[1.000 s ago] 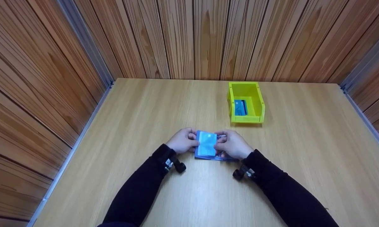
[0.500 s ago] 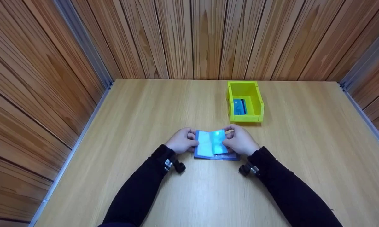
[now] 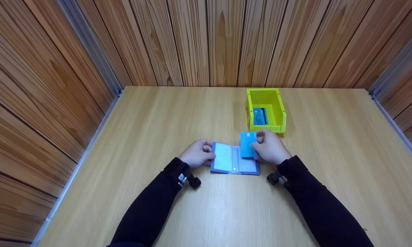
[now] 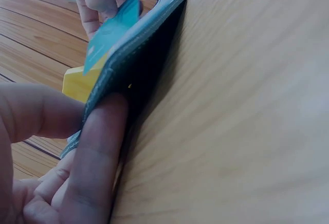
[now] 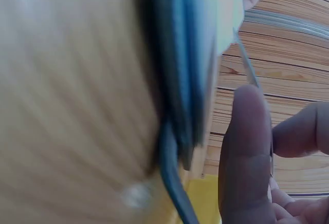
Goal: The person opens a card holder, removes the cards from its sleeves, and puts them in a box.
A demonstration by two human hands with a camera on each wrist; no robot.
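An opened blue card holder (image 3: 223, 157) with clear sleeves lies on the table in the head view. My left hand (image 3: 198, 153) pinches its left edge between thumb and fingers; the left wrist view shows the thumb (image 4: 97, 157) along the dark cover (image 4: 149, 64). My right hand (image 3: 271, 146) pinches a bright blue bank card (image 3: 248, 144) by its right edge. The card overlaps the holder's right half in the head view. In the right wrist view the card (image 5: 248, 62) appears edge-on beyond the thumb (image 5: 247, 152), apart from the holder's thick edge (image 5: 177, 70).
Behind the right hand stands a yellow-green bin (image 3: 276, 109) with another blue card (image 3: 259, 116) inside. Wood-plank walls (image 3: 223, 41) rise at the back and sides of the wooden table (image 3: 158, 116).
My right hand has moved right and away from me, bringing the bank card off the holder's left half and uncovering its sleeves. The left hand keeps its hold in the same place.
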